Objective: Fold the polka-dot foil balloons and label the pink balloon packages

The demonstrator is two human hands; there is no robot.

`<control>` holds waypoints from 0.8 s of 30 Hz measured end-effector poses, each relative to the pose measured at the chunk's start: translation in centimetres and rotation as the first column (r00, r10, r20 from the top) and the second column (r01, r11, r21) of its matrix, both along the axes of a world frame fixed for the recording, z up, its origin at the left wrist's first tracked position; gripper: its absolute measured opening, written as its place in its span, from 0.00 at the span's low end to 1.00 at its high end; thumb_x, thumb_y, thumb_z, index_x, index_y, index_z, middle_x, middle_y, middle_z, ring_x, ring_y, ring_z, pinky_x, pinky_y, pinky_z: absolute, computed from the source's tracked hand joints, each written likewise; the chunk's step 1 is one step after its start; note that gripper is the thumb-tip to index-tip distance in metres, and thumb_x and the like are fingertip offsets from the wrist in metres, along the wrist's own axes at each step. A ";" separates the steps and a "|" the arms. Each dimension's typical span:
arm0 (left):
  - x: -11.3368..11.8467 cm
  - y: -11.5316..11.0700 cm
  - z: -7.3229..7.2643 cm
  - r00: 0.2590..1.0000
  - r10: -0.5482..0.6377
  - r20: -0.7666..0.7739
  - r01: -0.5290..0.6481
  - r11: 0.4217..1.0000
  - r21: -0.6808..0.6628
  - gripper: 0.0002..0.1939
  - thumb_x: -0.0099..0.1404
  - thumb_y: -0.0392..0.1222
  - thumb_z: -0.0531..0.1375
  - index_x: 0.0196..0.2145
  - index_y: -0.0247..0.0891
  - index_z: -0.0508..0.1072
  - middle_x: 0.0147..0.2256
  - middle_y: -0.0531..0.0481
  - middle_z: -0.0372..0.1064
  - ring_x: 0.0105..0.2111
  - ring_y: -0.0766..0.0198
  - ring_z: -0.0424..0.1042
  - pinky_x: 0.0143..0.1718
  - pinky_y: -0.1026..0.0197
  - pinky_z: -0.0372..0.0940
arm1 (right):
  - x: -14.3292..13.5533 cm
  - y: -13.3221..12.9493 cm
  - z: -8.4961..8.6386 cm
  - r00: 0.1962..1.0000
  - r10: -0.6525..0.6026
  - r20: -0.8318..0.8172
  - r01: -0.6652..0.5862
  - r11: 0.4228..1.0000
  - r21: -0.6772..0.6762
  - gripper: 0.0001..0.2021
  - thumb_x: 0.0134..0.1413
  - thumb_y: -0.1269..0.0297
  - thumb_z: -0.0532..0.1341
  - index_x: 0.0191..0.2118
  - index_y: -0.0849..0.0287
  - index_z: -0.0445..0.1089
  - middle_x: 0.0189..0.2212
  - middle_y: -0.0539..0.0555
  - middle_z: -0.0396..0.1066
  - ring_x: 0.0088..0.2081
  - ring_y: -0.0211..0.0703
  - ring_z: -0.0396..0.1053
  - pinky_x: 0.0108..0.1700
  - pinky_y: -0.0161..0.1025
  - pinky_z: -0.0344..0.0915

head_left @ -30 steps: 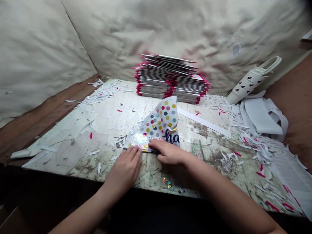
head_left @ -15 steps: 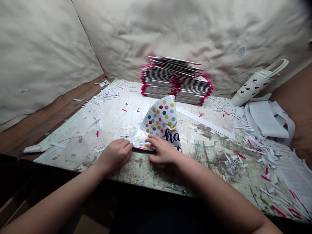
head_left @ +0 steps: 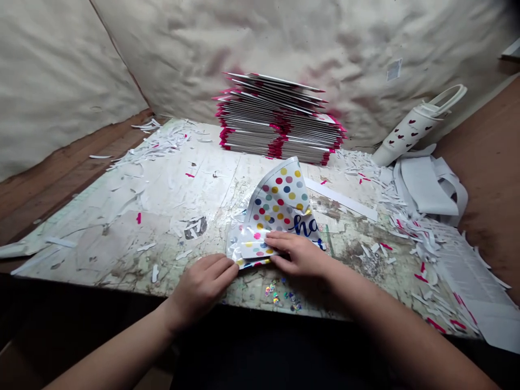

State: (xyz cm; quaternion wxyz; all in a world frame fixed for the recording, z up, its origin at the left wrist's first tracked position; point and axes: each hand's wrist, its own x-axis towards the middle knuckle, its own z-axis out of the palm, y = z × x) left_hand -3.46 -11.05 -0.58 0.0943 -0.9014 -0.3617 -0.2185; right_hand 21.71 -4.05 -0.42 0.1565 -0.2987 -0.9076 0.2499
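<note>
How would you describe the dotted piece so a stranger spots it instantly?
Find the worktable, then the pink-edged stack at its back. Nearer, the dotted piece lies under the right hand. Multicoloured dots and dark blue lettering distinguish it from the plain white strip.

Reads "ha" in dark blue script on the dotted sheet point(head_left: 280, 205) — with part of another line beneath, apparently a "t". Too small to read on the wall label point(head_left: 394, 69) — likewise on the white tumbler point(head_left: 408, 133).
</note>
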 end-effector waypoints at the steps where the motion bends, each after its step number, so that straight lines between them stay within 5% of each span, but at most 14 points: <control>1: 0.0 -0.1 -0.1 1.000 -0.014 -0.006 0.014 1.000 -0.007 0.09 0.64 0.31 0.50 0.38 0.35 0.70 0.32 0.46 0.71 0.34 0.60 0.69 0.35 0.58 0.66 | -0.2 -0.1 -0.3 1.000 -0.003 0.020 0.003 1.000 0.031 0.20 0.52 0.68 0.55 0.52 0.65 0.66 0.53 0.63 0.65 0.56 0.47 0.61 0.57 0.42 0.58; 5: 0.0 -0.1 0.4 0.995 -0.096 -0.038 0.092 0.993 -0.078 0.10 0.64 0.32 0.50 0.38 0.35 0.70 0.38 0.44 0.72 0.41 0.58 0.69 0.44 0.55 0.65 | -1.2 -0.5 -1.0 0.993 -0.091 0.073 0.082 0.990 0.119 0.20 0.50 0.75 0.53 0.50 0.67 0.68 0.52 0.65 0.65 0.54 0.52 0.62 0.56 0.48 0.60; 8: 0.7 0.8 1.5 0.989 -0.108 -0.096 0.086 0.974 -0.210 0.10 0.64 0.35 0.51 0.39 0.35 0.70 0.36 0.45 0.72 0.38 0.59 0.71 0.41 0.57 0.66 | -0.4 0.0 -0.4 0.930 -0.294 -0.219 0.306 0.952 0.021 0.17 0.51 0.74 0.52 0.46 0.63 0.71 0.48 0.61 0.70 0.49 0.48 0.68 0.53 0.46 0.63; 10: 2.1 2.3 2.3 0.979 -0.086 -0.184 0.036 0.965 -0.260 0.11 0.64 0.35 0.50 0.41 0.35 0.70 0.27 0.47 0.71 0.28 0.61 0.70 0.30 0.59 0.66 | 1.0 1.0 0.5 0.706 -0.493 -0.508 0.472 0.863 -0.181 0.14 0.52 0.70 0.54 0.43 0.60 0.72 0.42 0.56 0.74 0.44 0.45 0.71 0.49 0.44 0.67; 12: 4.5 4.7 3.1 0.963 -0.089 -0.255 0.019 0.964 -0.264 0.12 0.63 0.33 0.49 0.38 0.35 0.71 0.22 0.49 0.68 0.23 0.61 0.67 0.26 0.59 0.64 | 2.6 2.5 1.3 0.329 -0.635 -0.699 0.521 0.740 -0.426 0.10 0.53 0.64 0.57 0.38 0.59 0.72 0.36 0.52 0.75 0.39 0.42 0.72 0.44 0.43 0.69; 14: 7.5 7.7 3.4 0.958 -0.154 -0.241 0.079 0.952 -0.295 0.11 0.63 0.34 0.50 0.34 0.36 0.72 0.27 0.46 0.70 0.29 0.59 0.69 0.32 0.58 0.64 | 4.3 3.9 1.5 -0.010 -0.681 -0.733 0.447 0.652 -0.612 0.09 0.50 0.61 0.60 0.34 0.61 0.71 0.32 0.51 0.75 0.37 0.41 0.72 0.43 0.42 0.69; 16: 10.4 10.9 3.1 0.961 -0.226 -0.161 0.148 0.908 -0.392 0.10 0.63 0.38 0.54 0.41 0.37 0.71 0.41 0.44 0.70 0.42 0.59 0.68 0.43 0.58 0.62 | 5.8 5.2 1.1 -0.218 -0.712 -0.667 0.358 0.578 -0.734 0.10 0.45 0.60 0.63 0.32 0.61 0.69 0.30 0.51 0.74 0.36 0.40 0.72 0.42 0.41 0.69; 21: 13.5 17.1 1.1 0.977 -0.120 -0.178 0.016 0.867 -0.498 0.41 0.49 0.59 0.63 0.55 0.32 0.60 0.56 0.32 0.56 0.56 0.44 0.56 0.52 0.49 0.56 | 9.4 6.6 -1.6 -0.375 -0.761 -0.529 0.319 0.430 -0.844 0.07 0.41 0.66 0.64 0.28 0.60 0.65 0.24 0.46 0.72 0.28 0.35 0.71 0.36 0.37 0.71; 24: 14.0 17.8 0.6 0.977 -0.085 -0.194 -0.026 0.862 -0.506 0.47 0.51 0.62 0.60 0.59 0.28 0.54 0.61 0.27 0.44 0.60 0.38 0.46 0.54 0.41 0.49 | 11.1 6.8 -2.6 -0.392 -0.788 -0.475 0.297 0.381 -0.876 0.06 0.42 0.70 0.63 0.27 0.60 0.64 0.22 0.45 0.70 0.26 0.35 0.71 0.32 0.36 0.72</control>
